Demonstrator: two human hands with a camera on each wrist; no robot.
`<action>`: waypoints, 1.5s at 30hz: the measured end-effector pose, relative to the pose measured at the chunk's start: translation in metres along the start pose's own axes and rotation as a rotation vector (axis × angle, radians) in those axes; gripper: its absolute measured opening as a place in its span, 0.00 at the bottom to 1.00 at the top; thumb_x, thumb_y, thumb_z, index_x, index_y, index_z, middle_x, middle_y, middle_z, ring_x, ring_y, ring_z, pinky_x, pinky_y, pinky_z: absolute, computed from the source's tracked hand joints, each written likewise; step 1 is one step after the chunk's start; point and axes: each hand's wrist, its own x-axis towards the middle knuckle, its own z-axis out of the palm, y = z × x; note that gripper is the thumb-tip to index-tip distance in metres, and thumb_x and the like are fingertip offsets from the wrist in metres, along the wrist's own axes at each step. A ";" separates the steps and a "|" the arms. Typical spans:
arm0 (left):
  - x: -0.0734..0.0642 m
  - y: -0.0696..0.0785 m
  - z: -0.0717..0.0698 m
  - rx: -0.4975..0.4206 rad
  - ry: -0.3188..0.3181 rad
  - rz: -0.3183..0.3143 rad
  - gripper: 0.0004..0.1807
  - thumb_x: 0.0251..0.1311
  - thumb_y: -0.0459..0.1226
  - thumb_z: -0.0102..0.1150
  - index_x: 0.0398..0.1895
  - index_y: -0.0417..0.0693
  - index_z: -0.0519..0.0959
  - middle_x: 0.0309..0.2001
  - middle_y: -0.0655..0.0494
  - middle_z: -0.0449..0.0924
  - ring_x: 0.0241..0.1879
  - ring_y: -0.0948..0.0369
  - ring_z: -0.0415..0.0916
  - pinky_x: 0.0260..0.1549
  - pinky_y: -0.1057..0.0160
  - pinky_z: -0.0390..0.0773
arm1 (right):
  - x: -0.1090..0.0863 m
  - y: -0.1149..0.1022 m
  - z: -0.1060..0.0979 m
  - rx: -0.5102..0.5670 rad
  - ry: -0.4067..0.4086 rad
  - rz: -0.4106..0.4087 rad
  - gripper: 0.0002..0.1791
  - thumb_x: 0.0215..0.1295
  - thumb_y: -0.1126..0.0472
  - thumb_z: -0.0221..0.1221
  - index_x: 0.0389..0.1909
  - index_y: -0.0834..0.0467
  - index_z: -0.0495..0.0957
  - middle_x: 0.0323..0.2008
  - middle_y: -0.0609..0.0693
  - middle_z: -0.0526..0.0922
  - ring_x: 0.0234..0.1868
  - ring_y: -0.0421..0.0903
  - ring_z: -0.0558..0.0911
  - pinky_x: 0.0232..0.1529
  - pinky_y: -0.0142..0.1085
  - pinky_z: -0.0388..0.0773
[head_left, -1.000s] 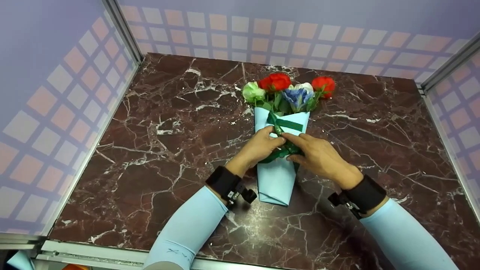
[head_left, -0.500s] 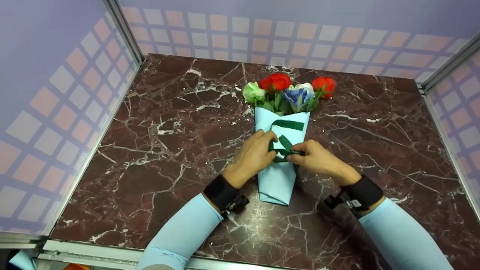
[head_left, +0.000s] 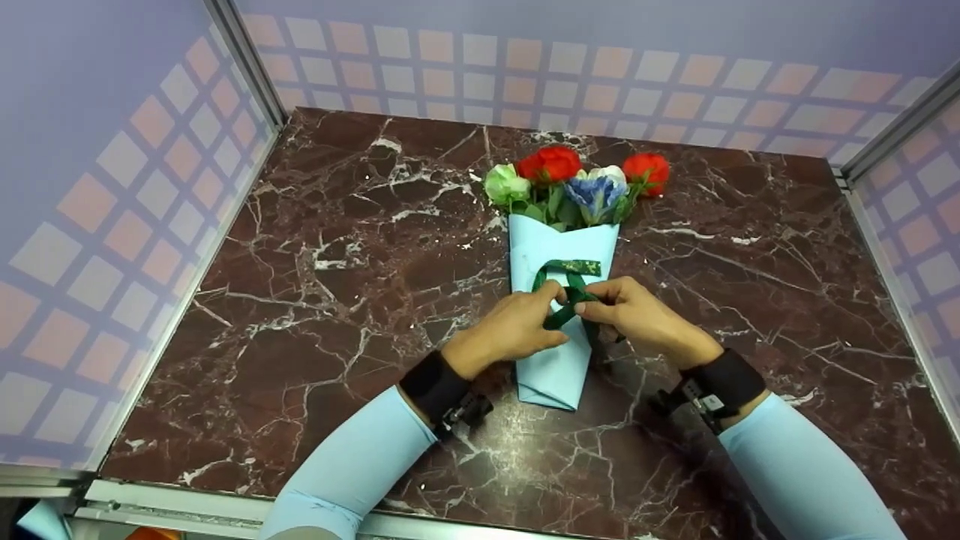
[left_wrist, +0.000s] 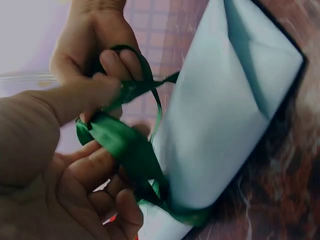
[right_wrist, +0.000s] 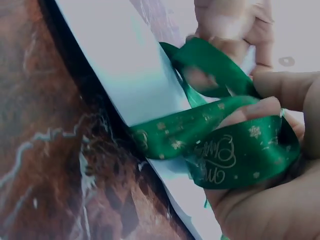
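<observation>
A bouquet wrapped in pale blue paper (head_left: 553,375) lies on the marbled tabletop, with red flowers (head_left: 551,163), a blue flower (head_left: 595,193) and a pale green flower (head_left: 506,184) at its far end. Green ribbon (head_left: 574,267) with gold print circles the wrap and loops up at its middle. My left hand (head_left: 510,326) holds ribbon with curled fingers, its thumb set apart in the head view. Opposite it, my right hand (head_left: 641,315) pinches the ribbon between thumb and fingers. A loop of printed ribbon (right_wrist: 240,155) bends around the right fingers in the right wrist view.
Purple walls (head_left: 480,64) with pink and white squares enclose the table (head_left: 360,262) at the back and sides. Along its front runs a metal rail (head_left: 187,514). Something light blue (head_left: 43,519) and something orange (head_left: 152,534) show below the front left corner.
My hands have spread slightly and shifted along the ribbon, whose crossing has become a raised loop. The loose ribbon end has slid toward me and shows its gold print. The bouquet stays put.
</observation>
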 end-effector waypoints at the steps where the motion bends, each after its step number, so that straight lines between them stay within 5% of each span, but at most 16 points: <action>1: 0.001 -0.002 -0.002 0.038 -0.001 0.007 0.19 0.72 0.46 0.66 0.60 0.51 0.75 0.50 0.51 0.87 0.43 0.56 0.83 0.40 0.58 0.80 | -0.001 0.000 -0.002 -0.018 -0.004 0.004 0.15 0.79 0.54 0.60 0.41 0.64 0.81 0.20 0.46 0.69 0.19 0.42 0.66 0.24 0.34 0.63; 4: 0.004 -0.010 -0.011 0.067 0.013 0.050 0.12 0.73 0.46 0.63 0.50 0.51 0.84 0.38 0.55 0.86 0.32 0.60 0.78 0.33 0.62 0.76 | -0.006 0.003 -0.008 -0.074 -0.016 0.019 0.18 0.76 0.50 0.63 0.54 0.59 0.83 0.31 0.52 0.80 0.29 0.47 0.77 0.31 0.35 0.74; 7: 0.006 -0.021 -0.023 -0.007 -0.003 0.133 0.12 0.72 0.48 0.64 0.43 0.52 0.88 0.30 0.60 0.84 0.26 0.63 0.75 0.29 0.65 0.73 | -0.014 0.008 -0.018 -0.093 -0.009 0.078 0.24 0.74 0.46 0.65 0.64 0.54 0.81 0.45 0.58 0.85 0.41 0.53 0.81 0.42 0.39 0.81; 13: 0.009 -0.037 -0.043 -0.117 -0.055 0.216 0.12 0.72 0.48 0.64 0.45 0.53 0.90 0.23 0.65 0.77 0.20 0.66 0.66 0.25 0.67 0.68 | -0.023 0.024 -0.032 -0.139 0.051 0.066 0.20 0.75 0.47 0.64 0.48 0.62 0.86 0.29 0.54 0.77 0.26 0.44 0.69 0.28 0.35 0.68; 22: 0.005 -0.056 -0.058 0.008 -0.045 0.120 0.19 0.77 0.49 0.58 0.35 0.46 0.86 0.22 0.63 0.69 0.21 0.63 0.64 0.27 0.63 0.65 | -0.028 0.046 -0.034 -0.197 0.158 0.013 0.22 0.76 0.49 0.63 0.35 0.65 0.86 0.19 0.43 0.62 0.19 0.39 0.59 0.24 0.33 0.58; 28: -0.014 -0.091 -0.061 0.051 -0.061 0.039 0.21 0.79 0.50 0.53 0.26 0.51 0.74 0.20 0.63 0.63 0.20 0.64 0.63 0.27 0.63 0.69 | -0.047 0.064 -0.041 -0.224 0.259 0.061 0.21 0.76 0.56 0.63 0.28 0.69 0.81 0.18 0.40 0.62 0.19 0.37 0.60 0.24 0.30 0.58; 37: -0.041 -0.134 -0.072 -0.074 -0.049 -0.027 0.22 0.78 0.50 0.57 0.25 0.48 0.81 0.19 0.63 0.67 0.18 0.63 0.63 0.24 0.64 0.67 | -0.077 0.081 -0.068 -0.217 0.274 0.192 0.22 0.77 0.51 0.61 0.33 0.66 0.86 0.18 0.42 0.70 0.18 0.39 0.67 0.21 0.33 0.67; 45: -0.047 -0.149 -0.073 -0.085 -0.036 -0.036 0.20 0.77 0.47 0.59 0.28 0.47 0.85 0.22 0.60 0.74 0.19 0.63 0.65 0.25 0.64 0.66 | -0.096 0.095 -0.086 -0.254 0.291 0.229 0.22 0.77 0.50 0.62 0.33 0.66 0.86 0.25 0.44 0.72 0.21 0.39 0.68 0.24 0.33 0.68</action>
